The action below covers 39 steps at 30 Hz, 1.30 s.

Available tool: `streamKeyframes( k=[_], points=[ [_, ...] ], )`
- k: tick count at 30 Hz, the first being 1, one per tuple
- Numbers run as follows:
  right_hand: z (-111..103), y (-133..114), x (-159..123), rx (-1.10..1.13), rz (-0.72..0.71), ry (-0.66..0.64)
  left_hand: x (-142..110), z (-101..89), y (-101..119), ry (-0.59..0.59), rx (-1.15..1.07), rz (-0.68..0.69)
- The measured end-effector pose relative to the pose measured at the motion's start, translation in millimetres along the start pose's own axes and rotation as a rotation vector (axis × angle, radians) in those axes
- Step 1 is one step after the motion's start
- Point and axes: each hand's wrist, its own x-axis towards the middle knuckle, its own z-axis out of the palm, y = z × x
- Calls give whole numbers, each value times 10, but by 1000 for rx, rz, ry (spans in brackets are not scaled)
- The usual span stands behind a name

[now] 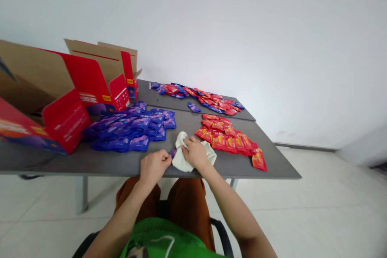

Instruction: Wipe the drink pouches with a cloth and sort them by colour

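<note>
Near the table's front edge, my right hand [195, 151] presses a white cloth [181, 162], its fingers bunched into the fabric. Just to the left, my left hand [155, 165] pinches the edge of a small purple sachet [173, 152]. Most of that sachet is hidden under the cloth. A pile of purple-blue sachets [140, 123] lies beyond my left hand. To the right of the cloth, red-orange sachets [225, 136] overlap in rows, with one red sachet [259, 159] at their near end.
Open red cardboard boxes [68, 123] stand along the left side of the grey table [187, 123]. A mixed heap of red and purple sachets [208, 100] lies at the back. One purple sachet [194, 107] sits apart before it. A white wall [242, 28] rises behind.
</note>
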Motion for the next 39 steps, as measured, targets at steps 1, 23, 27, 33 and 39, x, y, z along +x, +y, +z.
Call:
streamKeyframes(
  k=[1, 23, 27, 33, 39],
  points=[
    [-34, 52, 38, -40, 80, -21, -3, 8, 8, 12, -5, -4],
    [-516, 280, -553, 580, 131, 786, -26, 158, 401, 55, 108, 166],
    [-444, 221, -551, 615, 112, 773, 57, 33, 308, 117, -114, -7],
    [-408, -144, -476, 690, -31, 649, 165, 78, 62, 209, -772, -94],
    [-103, -615, -269, 439, -13, 249, 212, 37, -10, -2, -1245, -265]
  ],
)
